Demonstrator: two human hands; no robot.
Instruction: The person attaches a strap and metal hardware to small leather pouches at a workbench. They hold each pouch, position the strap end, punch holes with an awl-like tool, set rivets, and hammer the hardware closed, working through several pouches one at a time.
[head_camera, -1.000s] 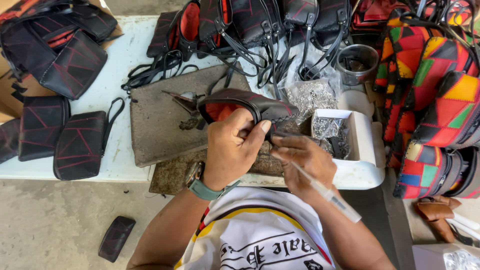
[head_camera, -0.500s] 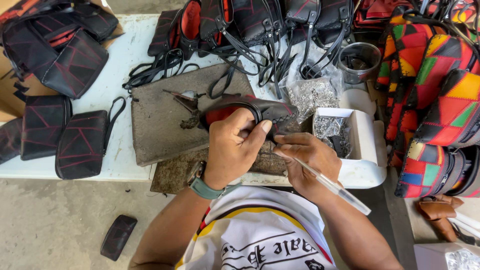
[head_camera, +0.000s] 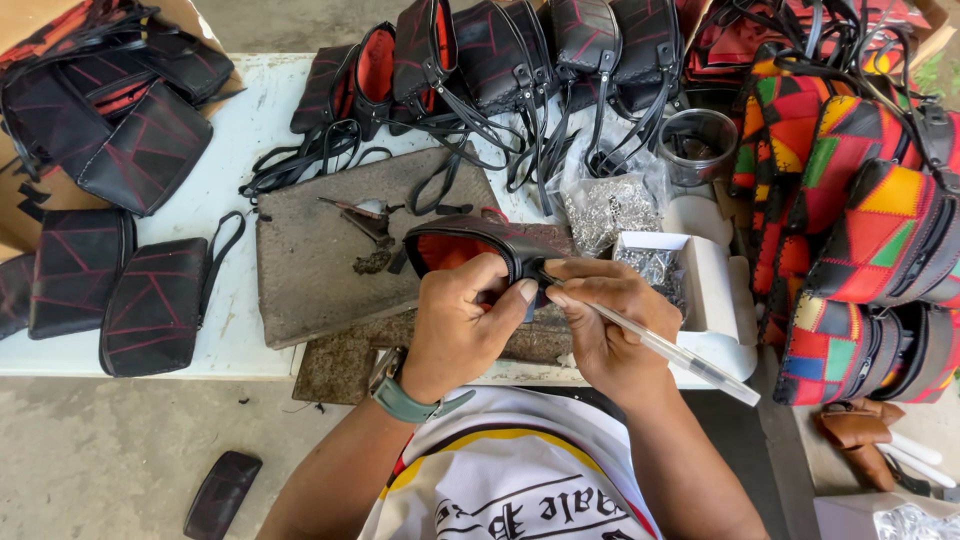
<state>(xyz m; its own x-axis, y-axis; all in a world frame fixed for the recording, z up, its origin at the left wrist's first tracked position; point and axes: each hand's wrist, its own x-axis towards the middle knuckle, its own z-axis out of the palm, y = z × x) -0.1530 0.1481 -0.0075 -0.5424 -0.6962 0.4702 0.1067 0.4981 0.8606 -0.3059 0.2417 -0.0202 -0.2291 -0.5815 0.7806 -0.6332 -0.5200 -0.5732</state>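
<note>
Left hand (head_camera: 462, 325) fingers clenched on the black pouch (head_camera: 478, 243) — right hand (head_camera: 600, 330) at 3 o'clock, fingers grasping a clear pen (head_camera: 678, 356).

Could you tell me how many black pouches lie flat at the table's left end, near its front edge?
2: one black pouch with red stitching by the table's left edge and one with a wrist strap beside it. A third may be cut off at the frame's edge.

Left of the grey stone slab (head_camera: 320, 270) lay black pouches (head_camera: 120, 300); right of it stood a white box (head_camera: 715, 290) and colourful patchwork bags (head_camera: 860, 220).
</note>
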